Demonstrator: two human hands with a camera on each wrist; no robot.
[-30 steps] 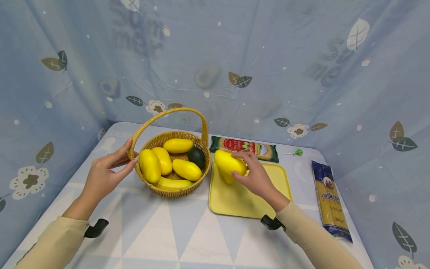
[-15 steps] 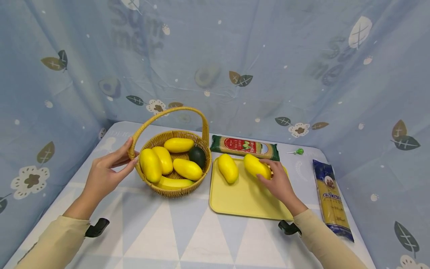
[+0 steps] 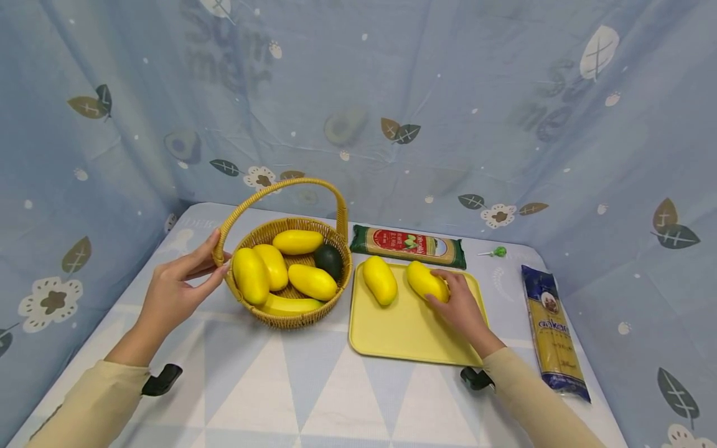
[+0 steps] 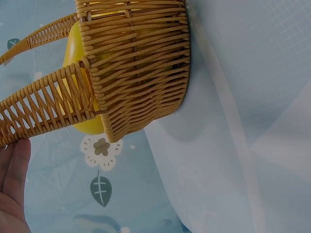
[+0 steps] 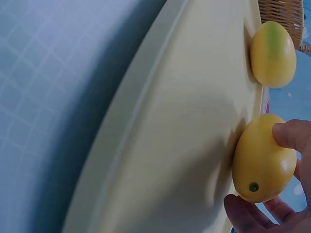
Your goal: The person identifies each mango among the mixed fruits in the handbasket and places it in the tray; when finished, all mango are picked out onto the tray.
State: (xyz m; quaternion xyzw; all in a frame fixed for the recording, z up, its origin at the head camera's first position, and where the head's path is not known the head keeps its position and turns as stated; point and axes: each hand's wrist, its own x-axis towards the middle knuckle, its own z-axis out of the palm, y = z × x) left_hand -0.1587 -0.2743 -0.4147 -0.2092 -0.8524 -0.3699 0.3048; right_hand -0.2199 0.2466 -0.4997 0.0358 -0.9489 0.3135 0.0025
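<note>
My left hand point(image 3: 179, 283) pinches the left foot of the handle point(image 3: 291, 182) of a wicker basket point(image 4: 141, 73). Inside the basket lie several yellow mangoes point(image 3: 250, 277), a dark green avocado-like fruit point(image 3: 328, 261) and a long yellow fruit with a green end point(image 3: 288, 305), partly covered. On the right, my right hand point(image 3: 462, 305) grips a mango point(image 3: 424, 280) between thumb and fingers, at the back of a yellow tray point(image 3: 392, 339). Whether that mango touches the tray, I cannot tell. Another mango point(image 3: 379, 280) lies to its left on the tray.
Behind the tray lies a green and red pasta packet point(image 3: 406, 245). A green lollipop point(image 3: 498, 252) is at the back right. A blue and yellow spaghetti packet point(image 3: 554, 333) lies along the right table edge. Patterned blue curtain point(image 3: 358, 112) surrounds the table.
My right hand has carried its mango rightward and down, from over the tray's left side, uncovering the other mango there. In the last half second it moved only slightly. The left hand stayed put.
</note>
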